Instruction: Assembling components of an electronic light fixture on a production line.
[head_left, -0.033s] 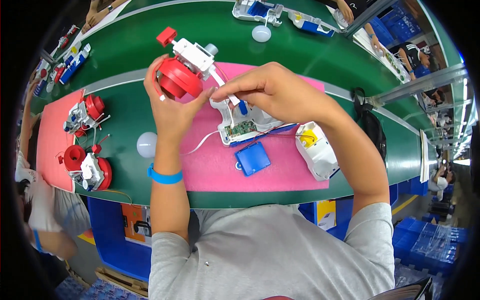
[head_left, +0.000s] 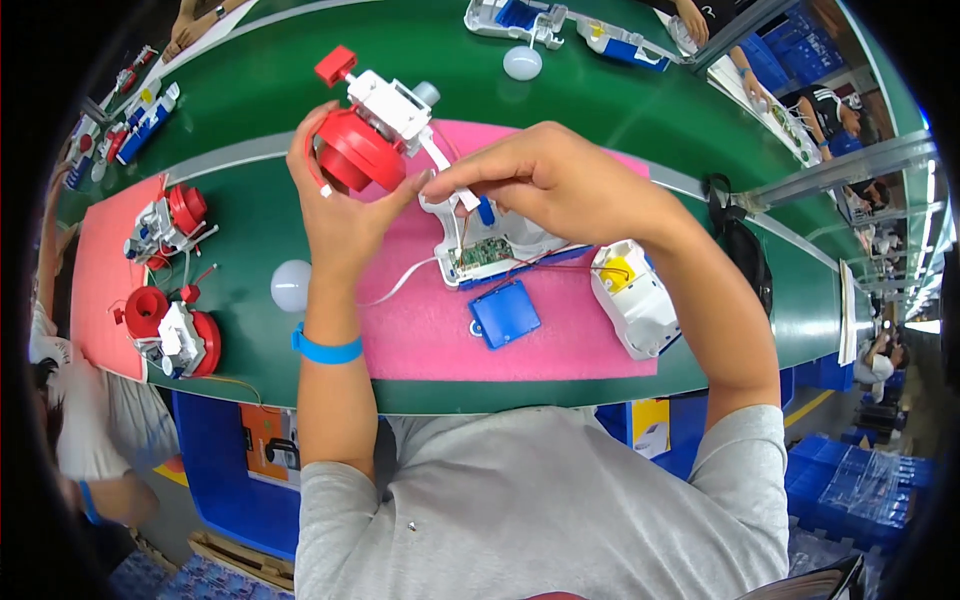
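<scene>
My left hand grips a red and white motor assembly from below, its fingers wrapped around the round red part. My right hand is closed in a pinch beside it, on a white flat cable that runs down from the assembly; the fingertips partly hide the grip. Under the right hand lies an open white housing with a green circuit board. In front of that sits a blue box. A white shell with a yellow part is to the right, joined by thin red and black wires.
A white dome rests left of the pink mat. Farther left are two more red and white assemblies. Across the green bench lie opened white and blue housings. A metal post stands at right; other people work nearby.
Almost nothing differs. The held assembly sits very slightly higher, and the person at the left edge has moved an arm.
</scene>
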